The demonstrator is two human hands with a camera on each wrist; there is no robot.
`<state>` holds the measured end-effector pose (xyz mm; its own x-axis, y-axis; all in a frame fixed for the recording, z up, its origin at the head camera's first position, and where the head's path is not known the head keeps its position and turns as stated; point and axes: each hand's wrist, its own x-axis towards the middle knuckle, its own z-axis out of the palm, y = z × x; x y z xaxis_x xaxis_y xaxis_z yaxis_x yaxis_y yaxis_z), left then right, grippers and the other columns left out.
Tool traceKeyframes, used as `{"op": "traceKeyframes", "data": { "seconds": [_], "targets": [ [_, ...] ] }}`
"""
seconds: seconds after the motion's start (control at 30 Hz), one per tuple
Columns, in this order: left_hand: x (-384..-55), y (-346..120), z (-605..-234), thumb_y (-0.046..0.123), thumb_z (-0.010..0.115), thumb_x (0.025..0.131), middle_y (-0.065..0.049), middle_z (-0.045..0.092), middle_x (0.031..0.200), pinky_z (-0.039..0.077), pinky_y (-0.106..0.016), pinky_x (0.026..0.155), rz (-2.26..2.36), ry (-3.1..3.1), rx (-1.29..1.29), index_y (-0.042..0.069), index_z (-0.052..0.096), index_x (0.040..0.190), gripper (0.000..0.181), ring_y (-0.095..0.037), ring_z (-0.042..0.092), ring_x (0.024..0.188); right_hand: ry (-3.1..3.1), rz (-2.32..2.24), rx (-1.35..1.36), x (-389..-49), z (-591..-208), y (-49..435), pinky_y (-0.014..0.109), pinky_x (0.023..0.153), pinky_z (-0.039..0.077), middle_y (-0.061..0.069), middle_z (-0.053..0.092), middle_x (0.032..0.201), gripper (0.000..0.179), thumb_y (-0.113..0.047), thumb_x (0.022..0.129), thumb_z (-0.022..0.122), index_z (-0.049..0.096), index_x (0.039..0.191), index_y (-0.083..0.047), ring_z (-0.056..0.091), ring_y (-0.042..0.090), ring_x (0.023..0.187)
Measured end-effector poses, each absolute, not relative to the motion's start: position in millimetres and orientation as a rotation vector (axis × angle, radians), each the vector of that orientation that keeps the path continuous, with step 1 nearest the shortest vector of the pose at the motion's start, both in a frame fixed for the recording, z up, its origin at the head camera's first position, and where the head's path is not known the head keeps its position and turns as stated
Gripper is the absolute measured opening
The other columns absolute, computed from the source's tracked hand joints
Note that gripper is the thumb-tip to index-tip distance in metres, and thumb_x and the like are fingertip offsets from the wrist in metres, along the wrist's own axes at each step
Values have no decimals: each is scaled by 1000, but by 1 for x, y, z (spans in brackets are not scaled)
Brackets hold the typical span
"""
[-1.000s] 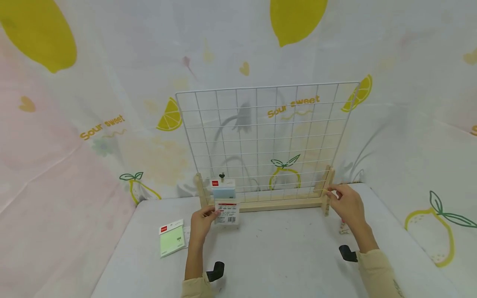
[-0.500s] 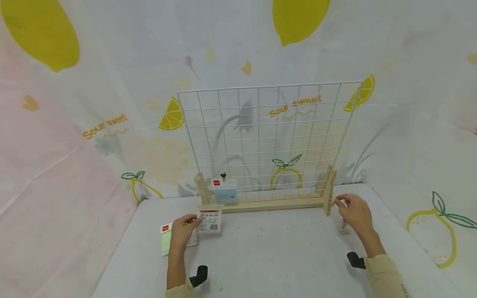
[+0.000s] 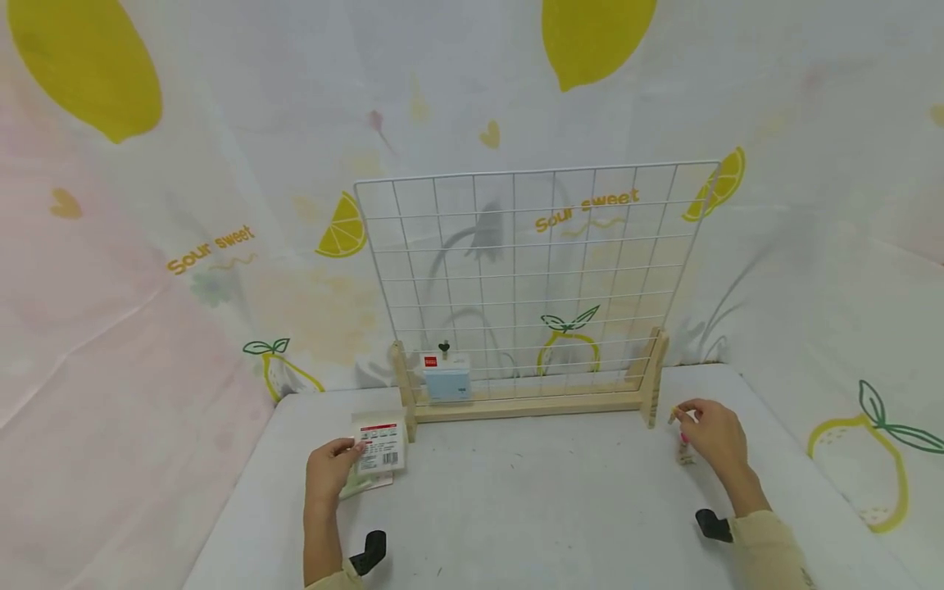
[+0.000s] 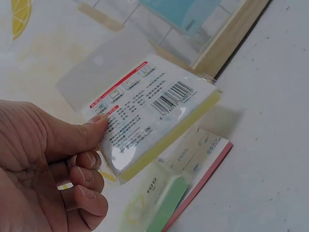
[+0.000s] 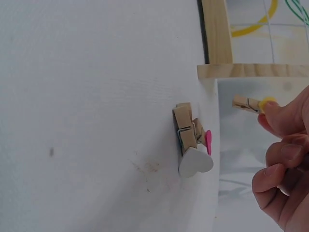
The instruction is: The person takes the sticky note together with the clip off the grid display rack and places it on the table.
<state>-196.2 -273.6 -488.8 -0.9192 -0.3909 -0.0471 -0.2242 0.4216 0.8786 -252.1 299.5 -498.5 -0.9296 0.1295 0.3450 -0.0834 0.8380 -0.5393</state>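
The rack (image 3: 531, 406), white wire grid on a pale wooden base, stands near the rear edge of the table (image 3: 516, 508), lemon-print cloth (image 3: 295, 123) behind it. White table surface extends in front of the rack between both hands, leaving room for lateral movement. The left hand (image 3: 330, 469), in front of and left of the rack, grips the yellow pad (image 4: 149, 111) in clear wrapping, thumb on the barcoded label face. Below it the green pad (image 4: 159, 199) partly overlaps the pink pad (image 4: 198, 159), both on the table. At the rack's lower left, a dark heart clip (image 3: 444, 347) holds the wrapped blue pad (image 3: 447, 387). The right hand (image 3: 715, 434), just right of the rack, pinches a yellow-trimmed wooden clip (image 5: 247, 103) between thumb and finger, clear of the base. Beneath, spare clips (image 5: 186, 126), wood with wire springs, carry a white heart and a pink ornament; exact count cannot be determined.
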Motion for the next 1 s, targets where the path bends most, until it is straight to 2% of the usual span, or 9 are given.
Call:
{"op": "traceKeyframes", "data": {
  "seconds": [0.27, 0.47, 0.67, 0.9, 1.0],
  "targets": [
    [-193, -288, -495, 10, 62, 95, -35, 61, 113, 44, -41, 77, -1416, -2442, 631, -21, 60, 114, 36, -44, 57, 101, -2736, 857, -120, -251, -504, 305, 33, 46, 33, 5, 55, 71, 26, -21, 91, 64, 72, 99, 2, 44, 19, 59],
    [-190, -293, -499, 11, 60, 94, -38, 56, 118, 41, -54, 88, -1390, -2420, 698, -23, 58, 113, 39, -48, 51, 107, -2794, 860, -171, -248, -507, 307, 34, 47, 35, 6, 58, 73, 27, -20, 90, 63, 71, 100, 4, 46, 21, 60],
    [-188, -296, -503, 18, 57, 94, -40, 54, 119, 42, -56, 86, -1411, -2439, 797, -23, 56, 116, 47, -47, 51, 105, -2812, 872, -196, -248, -512, 310, 34, 47, 37, 8, 61, 75, 29, -20, 89, 61, 71, 101, 5, 48, 22, 61],
    [-189, -300, -512, 22, 58, 91, -38, 61, 109, 45, -55, 82, -1224, -2536, 796, -22, 61, 108, 47, -51, 56, 100, -2853, 853, -212, -246, -510, 311, 35, 47, 39, 21, 67, 87, 31, -20, 91, 58, 71, 102, 7, 51, 25, 64],
    [-191, -300, -514, 22, 59, 91, -36, 62, 107, 46, -54, 79, -1172, -2556, 808, -20, 62, 107, 46, -50, 58, 98, -2870, 852, -230, -244, -507, 312, 36, 47, 39, 22, 66, 87, 32, -20, 92, 56, 70, 102, 7, 51, 26, 63]
  ]
}}
